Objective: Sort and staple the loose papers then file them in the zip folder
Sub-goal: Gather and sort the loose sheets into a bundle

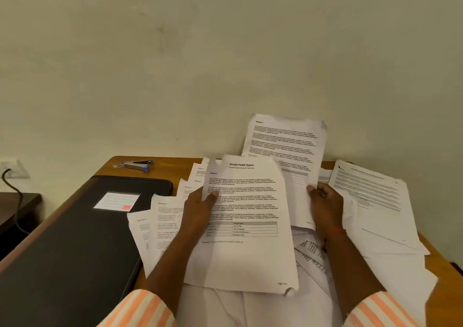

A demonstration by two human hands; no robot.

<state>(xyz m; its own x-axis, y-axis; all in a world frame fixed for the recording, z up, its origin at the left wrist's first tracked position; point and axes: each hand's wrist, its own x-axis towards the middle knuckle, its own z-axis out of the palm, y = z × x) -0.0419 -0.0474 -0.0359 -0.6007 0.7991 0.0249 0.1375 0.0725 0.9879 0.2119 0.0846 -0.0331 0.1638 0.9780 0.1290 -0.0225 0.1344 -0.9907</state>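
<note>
The left grip (200,206) pinches the left edge of the health report page (246,251), thumb on the printed face and fingers behind, so the sheet is tilted up off the pile. The right grip (325,201) is curled round the lower edge of a second sheet (288,141), a page of text that rises behind the report toward the wall (its top corners are creased). Both grips hold paper; neither is free.

Under and around them lie the loose papers (160,224). Some are fanned out to the left, between the report and the zip folder (75,239), and a flatter stack (375,201) lies to the right. The folder lies flat on the left of the counter (160,162), with a white label (116,201) facing up; whether its zip is drawn I cannot tell. The stapler (136,165) sits at the far edge of the counter beyond the folder, well apart from both grips.

This looks like the sorting step, with two pages held side by side for comparison, and I can make out no staple in any sheet. The next move calls for checking whether the second sheet belongs with the report (section heading, page number). If it does, it should go behind the report with the edges squared. One grip must then let go to reach far left for the stapler while the other pins the set.
</note>
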